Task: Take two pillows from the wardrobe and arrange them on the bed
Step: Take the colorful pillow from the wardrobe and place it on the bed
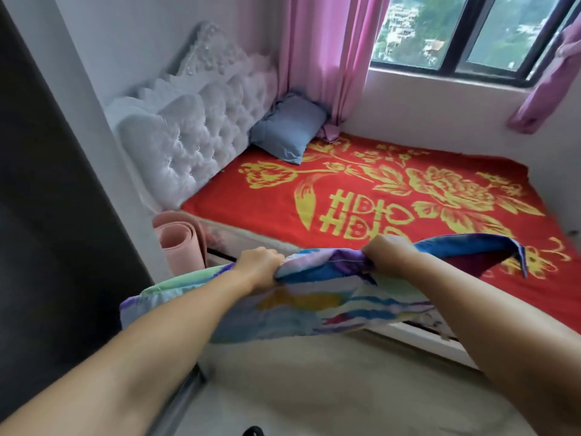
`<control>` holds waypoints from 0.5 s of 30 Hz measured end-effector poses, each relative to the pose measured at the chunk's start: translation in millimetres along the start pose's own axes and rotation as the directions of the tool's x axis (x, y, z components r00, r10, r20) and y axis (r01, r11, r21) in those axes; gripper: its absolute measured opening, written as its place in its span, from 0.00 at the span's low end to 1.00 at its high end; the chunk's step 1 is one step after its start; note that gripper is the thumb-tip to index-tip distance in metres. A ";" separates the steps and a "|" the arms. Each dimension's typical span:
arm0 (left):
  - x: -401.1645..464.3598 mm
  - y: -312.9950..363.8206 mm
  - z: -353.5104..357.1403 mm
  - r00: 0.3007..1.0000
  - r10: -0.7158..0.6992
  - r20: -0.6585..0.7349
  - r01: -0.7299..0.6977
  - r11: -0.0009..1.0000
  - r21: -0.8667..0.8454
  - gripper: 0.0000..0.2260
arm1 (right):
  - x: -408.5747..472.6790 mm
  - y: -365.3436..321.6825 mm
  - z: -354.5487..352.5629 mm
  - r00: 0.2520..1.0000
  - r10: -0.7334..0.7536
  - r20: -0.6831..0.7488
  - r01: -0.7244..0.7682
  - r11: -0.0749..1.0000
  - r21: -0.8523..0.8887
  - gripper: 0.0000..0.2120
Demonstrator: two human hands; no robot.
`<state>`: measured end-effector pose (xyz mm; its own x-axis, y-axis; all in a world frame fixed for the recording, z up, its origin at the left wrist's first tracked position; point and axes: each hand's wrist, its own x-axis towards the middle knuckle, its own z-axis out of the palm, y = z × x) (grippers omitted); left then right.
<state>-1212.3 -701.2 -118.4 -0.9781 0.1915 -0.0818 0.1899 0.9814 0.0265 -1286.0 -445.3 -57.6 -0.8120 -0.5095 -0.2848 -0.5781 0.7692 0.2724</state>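
Both hands are closed on the top edge of a multicoloured pillow (pixel 314 297), the left hand (pixel 259 265) bunching the fabric near one end and the right hand (pixel 388 251) gripping it further along, so the pillow hangs slack between and below them in front of the bed's near side, above the floor (pixel 314 388). One loose corner flaps out to the right over the red and gold bedspread (pixel 361 190). A blue pillow (pixel 287 130) already sits at the far corner of the bed, propped against the white tufted headboard (pixel 188 143) and just beside the pink curtain (pixel 323 55). So the step in hand looks like the carrying of the second pillow to the bed, with the first one placed. The next move probably calls for swinging this pillow up over the mattress edge and setting it at the headboard beside the blue one, on the nearer side where the spread is bare. A rolled pink mat (pixel 179 243) stands on the floor at the bed's near corner, close to that path.
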 end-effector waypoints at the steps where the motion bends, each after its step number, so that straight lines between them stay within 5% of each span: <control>1: 18.4 -3.7 -3.7 1.000 0.011 -0.015 -0.011 1.000 -0.009 0.15 | 13.9 11.7 -5.6 1.000 0.008 -0.007 -0.008 1.000 -0.010 0.13; 15: 266.5 -123.9 -58.4 0.994 0.088 -0.064 -0.091 0.995 -0.036 0.14 | 240.3 116.0 -100.1 0.994 0.109 -0.015 -0.110 0.991 -0.076 0.10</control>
<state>-1501.5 -772.4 -85.3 -0.9609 0.2765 -0.0152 0.2748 0.9590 0.0697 -1556.3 -517.1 -2.5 -0.8715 -0.4280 -0.2393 -0.4894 0.7892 0.3710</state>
